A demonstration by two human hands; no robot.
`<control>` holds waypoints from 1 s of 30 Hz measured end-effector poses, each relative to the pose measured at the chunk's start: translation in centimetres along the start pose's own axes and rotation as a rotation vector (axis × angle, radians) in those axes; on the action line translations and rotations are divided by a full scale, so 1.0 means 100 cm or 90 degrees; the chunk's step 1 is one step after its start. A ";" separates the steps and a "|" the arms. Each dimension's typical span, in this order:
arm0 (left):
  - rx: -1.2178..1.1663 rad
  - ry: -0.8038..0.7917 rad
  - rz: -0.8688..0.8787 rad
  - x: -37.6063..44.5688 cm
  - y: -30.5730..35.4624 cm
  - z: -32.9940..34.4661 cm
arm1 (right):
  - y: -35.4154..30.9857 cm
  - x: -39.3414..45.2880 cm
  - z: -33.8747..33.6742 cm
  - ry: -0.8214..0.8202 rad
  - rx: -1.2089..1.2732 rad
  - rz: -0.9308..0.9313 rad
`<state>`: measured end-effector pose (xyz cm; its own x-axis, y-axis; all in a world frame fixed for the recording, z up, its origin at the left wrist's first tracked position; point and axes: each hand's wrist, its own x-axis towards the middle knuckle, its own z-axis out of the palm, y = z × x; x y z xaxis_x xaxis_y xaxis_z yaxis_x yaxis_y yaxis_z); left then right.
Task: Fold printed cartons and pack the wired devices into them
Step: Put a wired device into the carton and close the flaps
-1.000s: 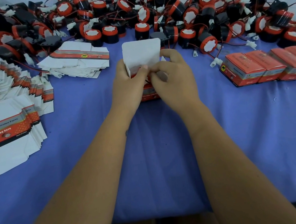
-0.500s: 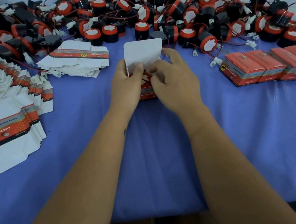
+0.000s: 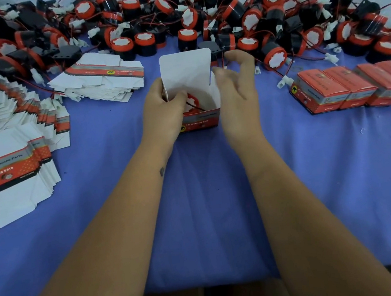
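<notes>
An open red and white printed carton point(image 3: 200, 119) stands on the blue cloth at the centre, its white lid flap point(image 3: 185, 68) upright. Inside it lies a red and black wired device point(image 3: 192, 103) with a dark wire showing. My left hand point(image 3: 163, 112) grips the carton's left wall, the thumb pushed inside onto the device. My right hand point(image 3: 237, 90) hovers by the carton's right side with fingers loosely spread, holding nothing.
A heap of red and black wired devices point(image 3: 221, 12) fills the back of the table. Flat carton blanks lie in a stack point(image 3: 103, 78) behind left and a larger fan point(image 3: 8, 152) at left. Several closed red cartons point(image 3: 345, 88) line up at right.
My right hand has let go of the carton top and moved out to the right. The carton's inside and the device now show. My left thumb has pushed into the opening.
</notes>
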<state>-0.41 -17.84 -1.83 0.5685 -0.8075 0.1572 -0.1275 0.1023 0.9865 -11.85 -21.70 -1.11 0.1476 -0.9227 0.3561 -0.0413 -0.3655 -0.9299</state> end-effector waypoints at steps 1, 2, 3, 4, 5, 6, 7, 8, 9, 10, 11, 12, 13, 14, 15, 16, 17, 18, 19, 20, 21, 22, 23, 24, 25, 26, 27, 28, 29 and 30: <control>0.013 0.002 0.004 0.001 0.000 0.000 | 0.000 0.002 -0.001 0.020 0.059 0.045; 0.025 0.003 0.006 0.001 0.000 0.001 | 0.000 0.004 -0.002 0.031 0.079 0.073; 0.033 0.005 0.008 0.001 0.000 0.001 | 0.000 0.006 -0.003 0.030 0.073 0.087; 0.037 0.005 0.009 0.001 0.000 0.001 | 0.002 0.007 -0.003 0.023 0.063 0.097; 0.038 0.003 0.010 0.001 0.000 0.000 | 0.004 0.007 -0.003 0.009 0.059 0.106; 0.039 0.000 0.011 0.001 0.000 0.000 | 0.006 0.007 -0.003 -0.012 0.054 0.113; 0.040 -0.006 0.012 0.001 0.000 0.000 | 0.007 0.007 -0.003 -0.038 0.040 0.116; 0.040 -0.015 0.011 0.001 0.000 0.000 | 0.008 0.006 -0.002 -0.070 0.015 0.117; 0.040 -0.025 0.011 0.001 0.000 -0.001 | 0.008 0.006 0.000 -0.098 -0.014 0.117; 0.037 -0.037 0.010 0.001 0.000 -0.001 | 0.009 0.005 0.000 -0.117 -0.038 0.116; 0.033 -0.046 0.009 0.001 0.000 -0.001 | 0.008 0.004 0.001 -0.124 -0.048 0.112; 0.028 -0.051 0.007 0.001 0.001 -0.001 | 0.008 0.004 0.001 -0.124 -0.050 0.105; 0.025 -0.053 0.004 0.001 0.001 -0.002 | 0.009 0.004 0.001 -0.120 -0.050 0.096; 0.025 -0.055 0.000 0.000 0.002 -0.002 | 0.009 0.004 0.000 -0.112 -0.054 0.093; 0.026 -0.062 -0.005 0.001 0.002 -0.002 | 0.010 0.004 0.000 -0.100 -0.060 0.103; 0.021 -0.076 -0.012 0.000 0.002 -0.003 | 0.011 0.004 0.000 -0.084 -0.057 0.119; 0.000 -0.096 -0.018 0.000 0.005 -0.005 | 0.011 0.004 0.000 -0.072 -0.041 0.135; -0.036 -0.119 -0.025 -0.001 0.007 -0.007 | 0.012 0.005 0.000 -0.069 -0.026 0.142; -0.074 -0.129 -0.027 0.000 0.009 -0.011 | 0.012 0.005 0.001 -0.073 -0.019 0.145; -0.104 -0.124 -0.029 0.003 0.010 -0.016 | 0.012 0.005 0.001 -0.080 -0.019 0.145; -0.139 -0.124 -0.039 0.006 0.010 -0.021 | 0.012 0.006 0.001 -0.085 -0.019 0.148; -0.181 -0.145 -0.065 0.009 0.010 -0.026 | 0.012 0.006 0.001 -0.087 -0.021 0.151; -0.206 -0.171 -0.090 0.011 0.009 -0.029 | 0.013 0.007 0.001 -0.085 -0.026 0.151; -0.194 -0.183 -0.101 0.013 0.007 -0.031 | 0.013 0.007 0.001 -0.082 -0.032 0.151; -0.160 -0.186 -0.100 0.015 0.003 -0.030 | 0.013 0.007 0.001 -0.080 -0.035 0.149; -0.120 -0.185 -0.085 0.015 0.001 -0.029 | 0.013 0.006 0.001 -0.079 -0.036 0.146; -0.087 -0.181 -0.064 0.014 -0.002 -0.026 | 0.013 0.006 0.001 -0.079 -0.039 0.140; -0.058 -0.178 -0.043 0.013 -0.004 -0.025 | 0.013 0.006 0.001 -0.080 -0.043 0.133; -0.035 -0.174 -0.024 0.012 -0.005 -0.023 | 0.013 0.005 0.001 -0.083 -0.045 0.123; -0.016 -0.163 -0.003 0.011 -0.006 -0.023 | 0.013 0.005 0.001 -0.085 -0.044 0.114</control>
<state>2.16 -17.48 -2.20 0.3440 -0.9287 0.1387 -0.1028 0.1095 0.9887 -11.71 -22.57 -2.12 0.2616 -0.9508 0.1657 -0.1459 -0.2087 -0.9670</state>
